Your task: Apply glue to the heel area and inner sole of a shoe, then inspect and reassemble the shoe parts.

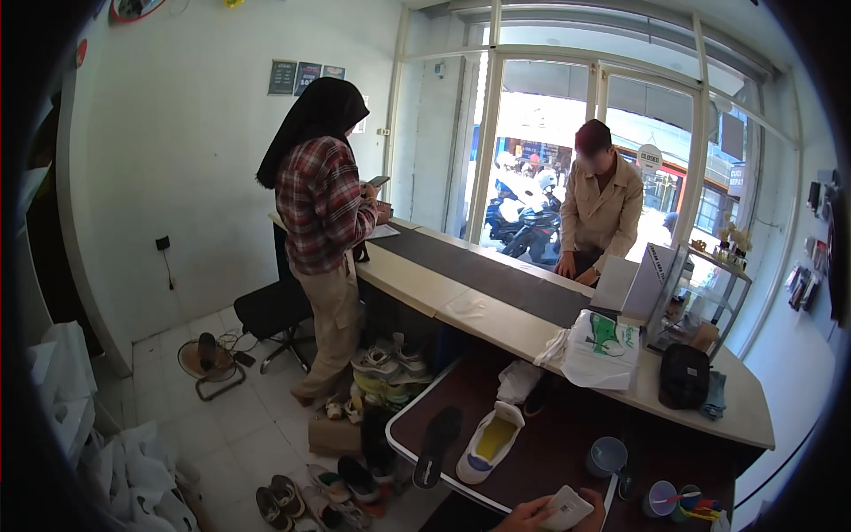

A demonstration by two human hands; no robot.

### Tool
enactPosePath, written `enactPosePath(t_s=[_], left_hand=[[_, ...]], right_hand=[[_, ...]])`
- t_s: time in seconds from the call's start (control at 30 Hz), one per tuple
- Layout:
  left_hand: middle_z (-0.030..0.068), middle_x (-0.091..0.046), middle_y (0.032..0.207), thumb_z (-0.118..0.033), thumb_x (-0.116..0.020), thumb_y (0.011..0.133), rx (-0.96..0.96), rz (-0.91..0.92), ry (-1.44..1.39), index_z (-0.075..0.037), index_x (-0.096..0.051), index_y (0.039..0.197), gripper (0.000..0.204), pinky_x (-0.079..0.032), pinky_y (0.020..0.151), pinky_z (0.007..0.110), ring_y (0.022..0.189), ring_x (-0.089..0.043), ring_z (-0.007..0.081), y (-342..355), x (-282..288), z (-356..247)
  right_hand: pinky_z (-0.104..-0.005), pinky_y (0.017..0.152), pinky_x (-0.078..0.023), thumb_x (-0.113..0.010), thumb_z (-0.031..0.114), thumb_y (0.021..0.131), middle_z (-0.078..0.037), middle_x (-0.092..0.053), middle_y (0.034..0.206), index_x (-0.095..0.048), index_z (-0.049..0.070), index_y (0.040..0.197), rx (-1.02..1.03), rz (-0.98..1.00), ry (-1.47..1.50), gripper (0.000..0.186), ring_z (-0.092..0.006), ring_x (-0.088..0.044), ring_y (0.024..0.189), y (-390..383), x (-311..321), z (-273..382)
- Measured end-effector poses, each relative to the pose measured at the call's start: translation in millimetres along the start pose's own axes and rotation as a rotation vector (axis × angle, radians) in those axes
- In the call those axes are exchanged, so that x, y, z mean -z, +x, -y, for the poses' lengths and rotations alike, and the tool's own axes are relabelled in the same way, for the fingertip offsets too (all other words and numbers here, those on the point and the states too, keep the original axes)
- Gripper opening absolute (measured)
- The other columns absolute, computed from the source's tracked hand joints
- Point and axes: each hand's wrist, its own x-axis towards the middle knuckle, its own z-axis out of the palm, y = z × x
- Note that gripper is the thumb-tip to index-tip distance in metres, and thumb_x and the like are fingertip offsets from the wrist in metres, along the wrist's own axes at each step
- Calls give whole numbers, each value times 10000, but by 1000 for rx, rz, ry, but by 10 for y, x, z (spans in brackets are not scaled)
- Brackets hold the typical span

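Observation:
At the lower edge, a flat white phone-like thing point(568, 509) with rounded corners and a small dark mark is held between my two hands. The fingers of my left hand point(526, 517) close on its left side. My right hand point(592, 511) grips it from the right, partly behind it. Both hands are over the near edge of a dark brown table point(541, 461). On that table, left of my hands, lies a white sneaker point(486, 454) with a yellow inside and no laces showing. A black insole point(437, 446) rests beside it at the table's left corner.
Cups point(659, 498) with tools and a grey-blue bowl point(606, 456) stand right of my hands. Beyond runs a long counter point(496, 324) bearing a white plastic bag point(603, 350) and black bag point(683, 376). Two people stand at it. Several shoes point(282, 501) cover the floor at left.

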Motion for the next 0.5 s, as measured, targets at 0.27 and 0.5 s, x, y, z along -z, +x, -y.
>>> enactPosePath(t_s=[0.27, 0.5], left_hand=[[65, -616, 1152, -196, -528, 999, 115, 36, -83, 7, -465, 1374, 430, -457, 902, 269, 1031, -559, 109, 38, 8, 124], [40, -636, 1080, -135, -559, 972, 99, -22, 84, 14, -530, 1293, 355, -464, 857, 247, 992, -547, 73, 20, 19, -91]], right_hand=[[-299, 727, -533, -617, 65, 909, -94, -663, 1027, -573, 11, 1224, 65, -173, -158, 323, -175, -649, 896, -329, 61, -466], [-287, 771, -521, -661, -14, 808, -67, -646, 941, -601, 18, 1077, 87, -406, -90, 277, -148, -629, 852, -441, -162, 59]])
